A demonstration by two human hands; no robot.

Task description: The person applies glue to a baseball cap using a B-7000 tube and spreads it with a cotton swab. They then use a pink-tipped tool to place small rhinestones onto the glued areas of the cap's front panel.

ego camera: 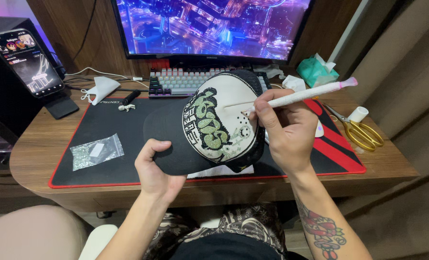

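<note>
- Head view: the cap (214, 125) is being gripped at its brim by the left hand (154, 168).
- A white pen tool (301, 95) is being pinched by the right hand (284, 130), tip at the cap's 3 o'clock.
- A stone could probably be misplaced if the cap is tilting.

A wooden desk (31, 144) with rounded corners stands against a dark wood-panelled wall (65, 29). A wide monitor (209, 26) glows purple and blue above a black, red-edged mat (108, 120). Beige curtain (407, 72) hangs at the right; violet light tints the upper left corner.
</note>
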